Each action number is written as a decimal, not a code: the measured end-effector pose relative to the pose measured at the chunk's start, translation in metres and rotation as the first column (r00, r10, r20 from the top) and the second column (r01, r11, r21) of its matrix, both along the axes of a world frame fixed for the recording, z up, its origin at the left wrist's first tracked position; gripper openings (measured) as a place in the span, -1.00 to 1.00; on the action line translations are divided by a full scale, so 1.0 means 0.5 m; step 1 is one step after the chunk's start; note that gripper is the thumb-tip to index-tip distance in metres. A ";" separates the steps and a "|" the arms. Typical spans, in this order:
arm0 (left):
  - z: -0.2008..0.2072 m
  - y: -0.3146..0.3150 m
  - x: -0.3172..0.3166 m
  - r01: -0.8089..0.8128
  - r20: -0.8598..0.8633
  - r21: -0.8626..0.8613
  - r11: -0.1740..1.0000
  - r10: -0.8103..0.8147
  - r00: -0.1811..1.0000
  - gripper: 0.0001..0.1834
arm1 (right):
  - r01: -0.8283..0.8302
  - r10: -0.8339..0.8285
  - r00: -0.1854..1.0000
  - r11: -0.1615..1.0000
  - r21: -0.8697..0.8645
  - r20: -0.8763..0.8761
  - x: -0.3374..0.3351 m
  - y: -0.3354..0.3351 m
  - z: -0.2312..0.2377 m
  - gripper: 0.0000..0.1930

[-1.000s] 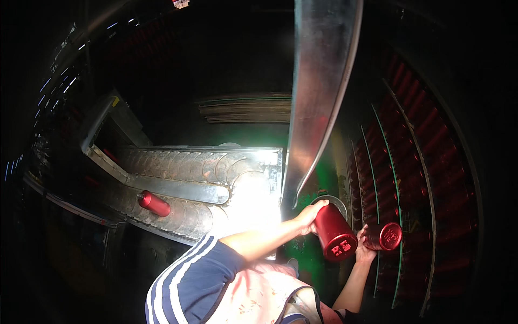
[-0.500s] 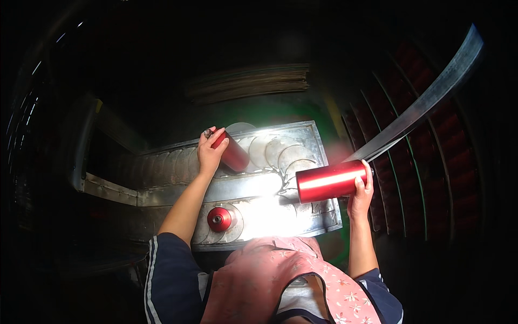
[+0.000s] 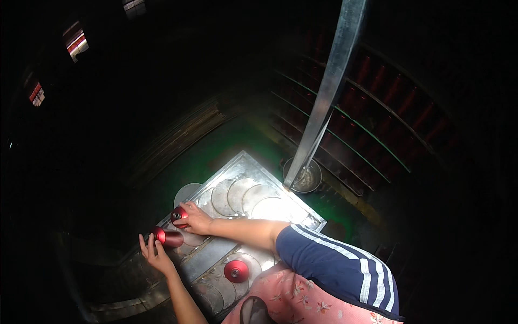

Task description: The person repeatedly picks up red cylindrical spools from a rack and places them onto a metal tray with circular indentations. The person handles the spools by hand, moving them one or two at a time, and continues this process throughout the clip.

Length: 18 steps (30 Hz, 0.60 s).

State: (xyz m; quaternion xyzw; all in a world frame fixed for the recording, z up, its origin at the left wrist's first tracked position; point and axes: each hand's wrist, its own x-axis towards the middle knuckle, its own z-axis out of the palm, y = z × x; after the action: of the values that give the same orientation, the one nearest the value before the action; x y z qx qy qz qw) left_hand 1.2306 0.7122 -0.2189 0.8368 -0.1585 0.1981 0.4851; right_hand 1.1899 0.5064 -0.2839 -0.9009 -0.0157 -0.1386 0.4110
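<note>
holding far red bottle (image 3: 178,216) with right hand (image 3: 197,220); cannot tell grip of left hand (image 3: 157,260) on leftmost bottle (image 3: 171,239); likely stiff, slippery; grasp around middle.

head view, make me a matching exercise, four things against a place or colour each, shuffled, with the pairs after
Things
1 right hand
2 left hand
3 apron
4 right sleeve

Place or colour
A pink with a flower print
B by the leftmost red bottle
C navy with white stripes
D on the highest red bottle on the conveyor

Right pairs
1-D, 2-B, 3-A, 4-C
</note>
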 end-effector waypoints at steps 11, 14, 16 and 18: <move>0.037 -0.588 -0.560 0.714 -0.157 -0.550 0.433 -0.894 0.421 -0.84 | 0.397 -0.488 0.856 0.832 0.388 0.171 -0.877 -0.581 0.024 -0.69; 0.084 -0.818 -0.698 0.765 -0.156 -0.568 0.303 -0.953 0.261 -0.84 | 0.601 -0.677 0.705 0.728 0.330 0.212 -1.145 -0.740 0.108 -0.71; 0.145 -0.978 -0.758 0.796 -0.160 -0.542 0.269 -0.963 0.217 -0.82 | 0.670 -0.736 0.604 0.677 0.305 0.307 -1.285 -0.821 0.184 -0.72; 0.239 -1.156 -0.795 0.919 -0.024 -0.353 0.175 -0.984 0.178 -0.78 | 0.727 -0.767 0.523 0.629 0.276 0.372 -1.407 -0.900 0.253 -0.74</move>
State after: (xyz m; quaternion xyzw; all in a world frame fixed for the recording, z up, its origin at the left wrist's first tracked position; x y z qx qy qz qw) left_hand 0.8330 0.1340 -0.0996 0.4949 -0.5600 -0.2385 0.6202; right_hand 0.4865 0.0564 -0.1574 -0.7417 0.2820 -0.5087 0.3339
